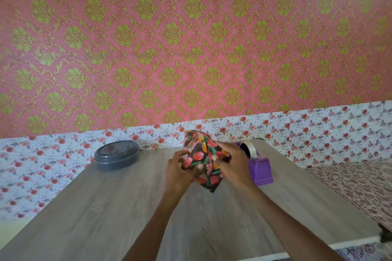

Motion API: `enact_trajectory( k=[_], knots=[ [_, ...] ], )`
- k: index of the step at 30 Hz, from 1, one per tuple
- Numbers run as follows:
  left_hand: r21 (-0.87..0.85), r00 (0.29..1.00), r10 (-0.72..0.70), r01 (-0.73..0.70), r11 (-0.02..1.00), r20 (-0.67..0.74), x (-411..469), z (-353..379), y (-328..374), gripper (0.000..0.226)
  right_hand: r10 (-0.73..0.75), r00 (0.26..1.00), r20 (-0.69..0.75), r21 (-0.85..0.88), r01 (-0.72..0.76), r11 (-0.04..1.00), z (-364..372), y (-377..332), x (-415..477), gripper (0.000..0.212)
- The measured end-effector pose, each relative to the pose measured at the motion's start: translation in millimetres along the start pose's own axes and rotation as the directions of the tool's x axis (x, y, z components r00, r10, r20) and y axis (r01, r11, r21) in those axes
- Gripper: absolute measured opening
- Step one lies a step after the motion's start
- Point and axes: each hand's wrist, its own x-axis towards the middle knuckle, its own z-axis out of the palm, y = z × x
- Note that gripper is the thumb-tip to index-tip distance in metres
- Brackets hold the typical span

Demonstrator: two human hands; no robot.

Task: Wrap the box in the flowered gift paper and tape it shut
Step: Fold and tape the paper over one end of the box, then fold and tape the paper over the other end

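Reaching in from the bottom edge over the pale wood-grain table (101,214): two bare forearms, converging toward the middle. Between the hands, held tilted, the box (206,155), one corner pointing down at the table; cannot tell whether that corner touches the wood. Already covered all over in the flowered gift paper (194,160), dark with red, orange and green blooms, creased and bunched toward the upper end.

On the left side of the box, the left hand (179,168), fingers (180,154) curled round the paper and grasping it. On the right side, the right hand (232,164), fingers (221,150) bent over the upper right face, clamping the paper against the box. Slightly blurred, so no telling how each fingertip lies.

Just behind the right hand and partly hidden by it, standing on the table: a purple tape dispenser (262,170) with a roll of clear tape (250,148) in it. Well apart to the left, near the far edge of the table: a round dark grey container (117,155) with its lid on.

Behind the table, a wall (191,38) papered pink with green-gold ornaments, and below that a white band (42,165) strewn with small red roses. To the right of the table, a brown patterned cloth (356,184).
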Motion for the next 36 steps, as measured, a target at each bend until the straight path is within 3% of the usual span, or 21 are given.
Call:
enact_trajectory(
  k=[6,9,12,15,16,18,20,25,28,31,34,36],
  knots=[
    [0.116,0.987,-0.150,0.143,0.983,0.054,-25.5,-4.3,-4.5,0.070,-0.093,0.987,0.133,-0.057,0.101,0.993,1.3,-7.0,-5.4,0.054],
    [0.081,0.966,-0.242,0.235,0.969,0.088,-25.5,-15.9,-5.4,0.071,-0.093,0.977,0.193,-0.153,0.124,0.981,7.2,-1.2,-13.4,0.052],
    [0.087,0.915,-0.373,0.363,0.928,0.158,-21.2,-26.0,1.4,0.072,-0.071,0.959,0.274,-0.099,0.101,0.990,7.9,0.6,-14.9,0.030],
    [0.037,0.841,-0.481,0.488,0.872,0.247,-8.0,-32.7,5.1,0.077,0.122,0.957,0.262,0.067,-0.145,0.987,5.0,-4.9,-9.2,0.013],
    [0.009,0.832,-0.487,0.503,0.864,0.264,-3.5,-32.6,6.9,0.077,0.238,0.932,0.274,0.086,-0.270,0.959,3.1,-8.0,-6.3,0.026],
    [-0.018,0.838,-0.471,0.494,0.869,0.275,0.2,-29.3,13.5,0.066,0.462,0.798,0.388,0.079,-0.528,0.845,0.2,-11.3,-1.3,0.057],
    [-0.006,0.850,-0.458,0.476,0.880,0.261,3.0,-27.0,18.0,0.064,0.524,0.702,0.482,0.095,-0.636,0.766,-2.6,-14.4,1.3,0.053],
    [-0.158,0.872,-0.374,0.437,0.885,0.316,15.7,-39.5,34.8,0.097,0.446,0.809,0.384,0.267,-0.560,0.785,-4.2,-11.4,18.0,0.068],
    [-0.237,0.887,-0.313,0.403,0.884,0.341,15.1,-40.2,49.1,0.093,0.403,0.844,0.355,0.198,-0.489,0.849,-5.0,-18.8,20.1,0.061],
    [-0.232,0.907,-0.269,0.352,0.907,0.324,11.6,-36.1,45.0,0.097,0.320,0.855,0.408,0.275,-0.449,0.850,-3.1,-20.9,20.1,0.055],
    [-0.190,0.922,-0.230,0.298,0.936,0.312,3.9,-30.3,35.9,0.079,0.253,0.902,0.350,0.379,-0.383,0.842,5.3,-16.9,14.7,0.091],
    [-0.029,0.971,-0.153,0.160,0.987,0.182,6.5,-26.6,25.2,0.049,0.260,0.923,0.285,0.407,-0.362,0.838,9.2,-14.1,10.7,0.109]
  ],
)
